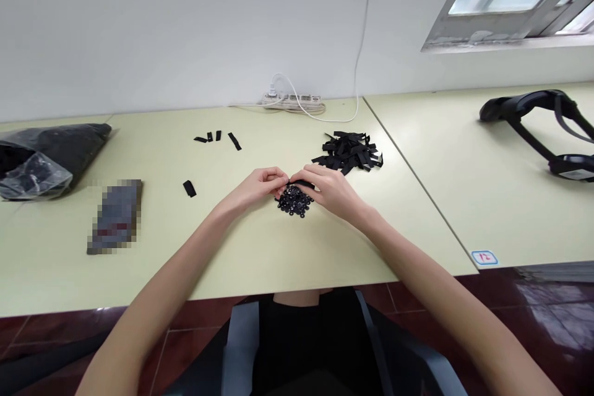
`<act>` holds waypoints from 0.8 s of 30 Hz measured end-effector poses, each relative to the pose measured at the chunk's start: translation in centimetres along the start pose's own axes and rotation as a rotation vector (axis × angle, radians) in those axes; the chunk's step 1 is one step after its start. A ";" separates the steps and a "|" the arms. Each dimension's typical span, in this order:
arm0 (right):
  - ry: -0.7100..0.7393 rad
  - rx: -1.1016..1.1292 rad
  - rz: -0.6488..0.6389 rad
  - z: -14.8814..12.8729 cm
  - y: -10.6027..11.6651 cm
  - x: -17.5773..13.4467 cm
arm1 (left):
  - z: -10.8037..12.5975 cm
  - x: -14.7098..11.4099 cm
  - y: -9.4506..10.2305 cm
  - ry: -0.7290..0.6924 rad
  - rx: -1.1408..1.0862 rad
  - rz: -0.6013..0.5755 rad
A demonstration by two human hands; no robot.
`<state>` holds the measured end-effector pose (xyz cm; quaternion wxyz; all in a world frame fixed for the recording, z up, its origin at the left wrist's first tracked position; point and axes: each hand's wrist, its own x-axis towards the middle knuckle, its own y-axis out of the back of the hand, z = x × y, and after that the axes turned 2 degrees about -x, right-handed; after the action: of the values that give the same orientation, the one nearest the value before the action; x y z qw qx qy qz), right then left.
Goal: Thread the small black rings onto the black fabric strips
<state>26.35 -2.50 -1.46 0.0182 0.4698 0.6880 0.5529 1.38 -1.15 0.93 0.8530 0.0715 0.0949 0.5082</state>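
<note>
Both hands meet over a heap of small black rings (294,203) in the middle of the table. My right hand (330,190) is closed on a short black fabric strip (304,184) at the heap's far edge. Close beside it, my left hand (265,185) pinches with thumb and forefinger near the strip's left end; what lies in that pinch is too small to make out. A tangled pile of black strips (349,151) lies just beyond my right hand.
Several loose strips (234,140) lie far left of centre, and a single folded strip (189,188) is nearer. Further left are a blurred grey packet (116,216) and a dark plastic bag (69,151). A power strip (297,101) with white cable runs along the wall; a black headset (533,111) is right.
</note>
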 end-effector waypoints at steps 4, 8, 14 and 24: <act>-0.005 0.007 -0.094 0.0 -0.4 0.1 | 0.3 -0.6 0.0 -0.004 0.097 -0.041; -0.003 0.092 -0.151 0.0 -0.3 0.2 | 0.5 -0.7 0.0 0.000 0.124 -0.037; -0.083 0.242 -0.132 0.2 0.4 0.2 | -0.1 0.0 0.1 -0.042 0.079 -0.016; -0.047 0.253 -0.078 1.0 0.3 0.3 | -0.4 0.4 0.2 -0.110 0.126 -0.016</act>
<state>26.96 -1.60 -1.47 -0.0037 0.4541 0.7692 0.4496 1.24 -0.71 0.56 0.8548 0.1521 0.0801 0.4897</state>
